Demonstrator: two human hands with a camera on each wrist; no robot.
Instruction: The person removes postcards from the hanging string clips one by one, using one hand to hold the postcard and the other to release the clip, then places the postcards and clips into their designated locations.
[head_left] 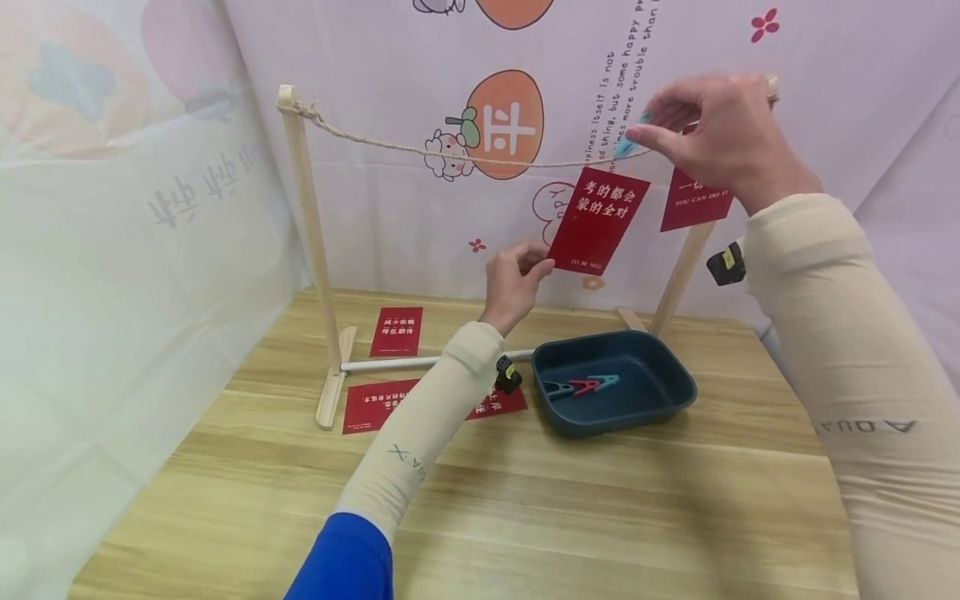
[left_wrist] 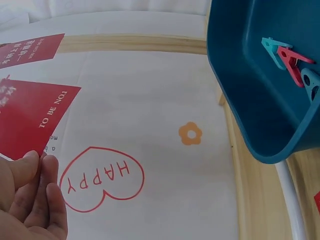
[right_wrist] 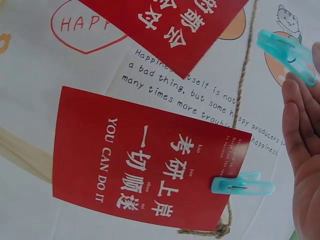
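Note:
My left hand (head_left: 513, 283) pinches a red card (head_left: 596, 221) with white writing by its lower corner, just below a twine line (head_left: 390, 148). Between the thumb and fingers of my right hand (head_left: 723, 133) is a light-blue clothespin (right_wrist: 287, 50), held near the line above the card. Farther right, a second red card (right_wrist: 135, 160) reading "YOU CAN DO IT" hangs from the line by another light-blue clothespin (right_wrist: 242, 186). In the left wrist view, the thumb and fingers grip the card's edge beside "TO BE NO.1".
Wooden posts (head_left: 307, 208) carry the line, with a white rod (head_left: 390, 364) low between them. A dark blue bin (head_left: 671, 408) holds several clothespins (head_left: 585, 386). Red cards (head_left: 397, 332) lie on the wooden table (head_left: 600, 508). A printed cloth (head_left: 390, 225) hangs behind.

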